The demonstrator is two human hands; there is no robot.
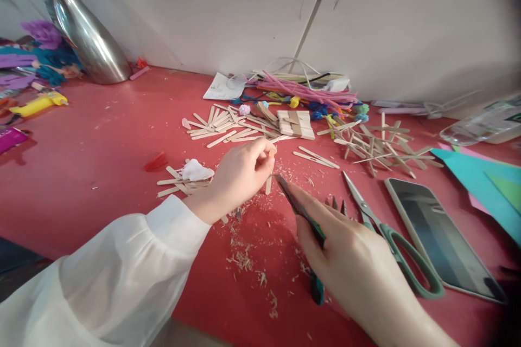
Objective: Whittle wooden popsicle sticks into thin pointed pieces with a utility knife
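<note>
Near the middle of the head view, my left hand [243, 169] is closed in a pinch around a short wooden craft stick [268, 185], whose lower end points down toward the table. My right hand [345, 252] is wrapped round a utility knife [299, 207] with a dark and green body. The knife's tip is close to the stick; whether they touch, I cannot tell. Pale wood shavings [243, 259] are scattered on the red table [134, 119] below both hands. Partly hidden under my right hand lies a tool with a teal handle [316, 287].
Green-handled scissors [393, 236] and a phone [442, 236] lie to the right. Loose craft sticks [385, 143], a bundled stack of sticks [296, 123] and pink pipe cleaners [301, 89] are behind. A metal jug [87, 32] stands back left; a clear plastic bottle [484, 122] lies far right.
</note>
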